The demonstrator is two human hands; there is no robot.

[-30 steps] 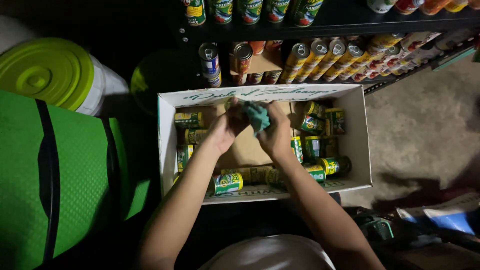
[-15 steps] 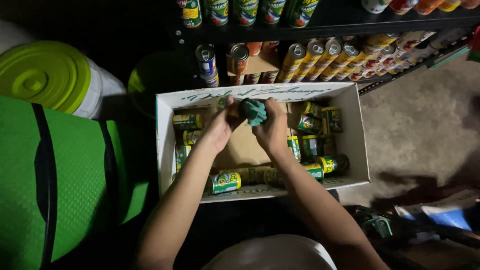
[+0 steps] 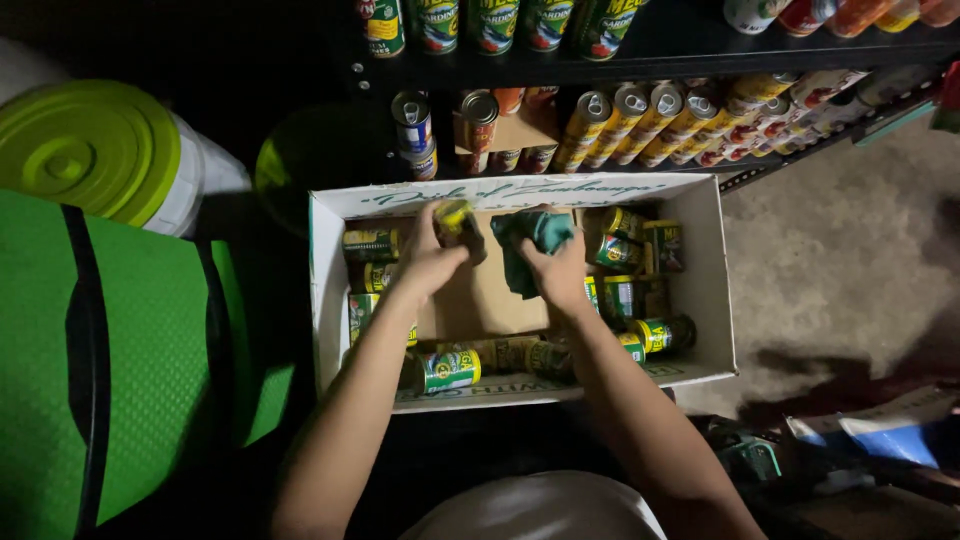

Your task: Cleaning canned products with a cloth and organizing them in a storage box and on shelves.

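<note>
Cans fill the white box (image 3: 715,290) at the centre of the frame, lying on their sides along its left, right and bottom walls, with bare cardboard showing in the middle. Above the box, a dark shelf (image 3: 700,45) holds more cans upright and in slanted rows. A green mat (image 3: 130,370) takes up the left of the frame, and a tub with a lime lid (image 3: 85,150) sits in the upper left.

The left hand (image 3: 425,265) has its fingers wrapped round one can (image 3: 458,222), held just over the top middle of the box. The right hand (image 3: 562,275) grips a teal cloth (image 3: 530,240), bunched in closed fingers right beside that can; whether cloth and can touch cannot be told.

Judging by this, the step in hand is wiping the held can. The next move would call for pressing the cloth against the can's side and turning the can in the left hand's grip, keeping that grip firm so the can does not slip back among the others.
</note>
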